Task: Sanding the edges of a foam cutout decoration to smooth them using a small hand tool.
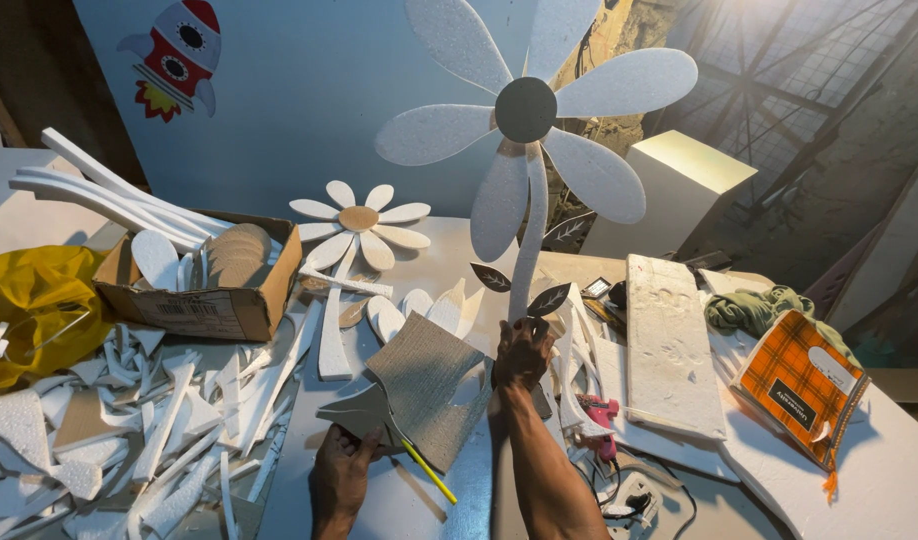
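Note:
My right hand (522, 352) grips the lower stem of a large white foam flower (534, 110) and holds it upright; the flower has a dark round centre and two dark leaves near my fingers. My left hand (341, 472) rests on the table, holding the edge of a grey cardboard sheet (426, 385) with a yellow pencil (427, 470) beside it. A smaller white foam daisy (358, 222) with a brown centre lies flat behind the sheet.
A cardboard box (211, 292) holds foam petals and brown discs at the left. Foam offcuts (149, 430) cover the left side, by a yellow bag (34, 305). At the right lie a foam slab (669, 345), a pink glue gun (601, 415) and an orange plaid bag (799, 385).

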